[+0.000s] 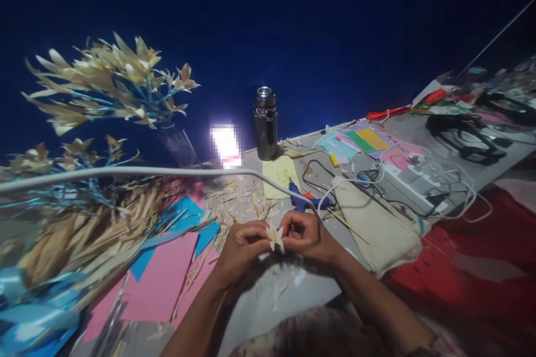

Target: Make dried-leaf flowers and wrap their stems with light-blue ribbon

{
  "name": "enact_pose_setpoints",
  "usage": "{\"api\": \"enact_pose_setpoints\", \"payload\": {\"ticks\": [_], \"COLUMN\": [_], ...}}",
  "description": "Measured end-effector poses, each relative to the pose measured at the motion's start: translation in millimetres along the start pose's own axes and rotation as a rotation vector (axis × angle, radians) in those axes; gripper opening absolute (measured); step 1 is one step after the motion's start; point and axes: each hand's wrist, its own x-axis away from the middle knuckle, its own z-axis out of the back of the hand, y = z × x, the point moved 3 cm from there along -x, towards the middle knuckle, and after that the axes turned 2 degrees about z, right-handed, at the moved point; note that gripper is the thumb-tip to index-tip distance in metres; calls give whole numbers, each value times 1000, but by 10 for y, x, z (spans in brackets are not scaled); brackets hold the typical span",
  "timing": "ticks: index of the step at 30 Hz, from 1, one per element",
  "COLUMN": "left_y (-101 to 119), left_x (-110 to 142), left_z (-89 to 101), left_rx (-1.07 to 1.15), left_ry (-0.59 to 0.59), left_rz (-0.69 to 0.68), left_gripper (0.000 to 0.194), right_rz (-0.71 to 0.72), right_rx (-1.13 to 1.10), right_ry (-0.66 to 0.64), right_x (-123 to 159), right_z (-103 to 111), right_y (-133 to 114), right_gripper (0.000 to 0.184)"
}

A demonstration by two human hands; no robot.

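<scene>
Between my two hands, low in the middle of the head view, is a small cream flower (275, 238) with pointed petals, which looks made of dried husk. My left hand (247, 242) pinches it from the left with thumb and fingers. My right hand (304, 234) pinches its other side, fingers curled in. Just beyond the hands a blue and orange hot glue gun (307, 198) lies on the table, partly crossed by a white cable (251, 174). Shredded husk scraps (240, 198) are scattered in front of my left hand.
At left, a vase (178, 142) holds husk flowers on blue stems, above dried husks (79, 228) and pink sheets (161, 279). A dark flask (266, 128) stands at the back. A folded cloth (377, 228), power strip (414, 178) and tangled cables lie right, near red fabric (469, 268).
</scene>
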Motion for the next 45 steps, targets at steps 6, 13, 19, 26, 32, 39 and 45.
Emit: {"api": "enact_pose_setpoints", "payload": {"ticks": [6, 13, 19, 26, 32, 39, 45], "left_y": [-63, -99, -34, -64, 34, 63, 1], "left_x": [-1, 43, 50, 52, 96, 124, 74], "left_z": [-52, -106, -111, -113, -54, 30, 88], "left_rx": [-7, -31, -228, -329, -266, -308, -256], "left_ry": [-14, 62, 3, -23, 127, 309, 408], "left_rz": [9, -14, -122, -180, -230, -289, -266], "left_gripper": [15, 13, 18, 19, 19, 15, 19], "right_rz": [-32, 22, 66, 109, 57, 20, -36], "right_rx": [2, 81, 1, 16, 12, 132, 143], "right_ry": [-119, -69, -2, -53, 78, 70, 99], "right_x": [-9, -21, -33, -86, -76, 59, 201], "right_z": [63, 79, 156, 85, 96, 76, 82], "right_y": [-70, -111, -74, -36, 71, 107, 169], "right_gripper": [6, 2, 24, 48, 48, 29, 24]}}
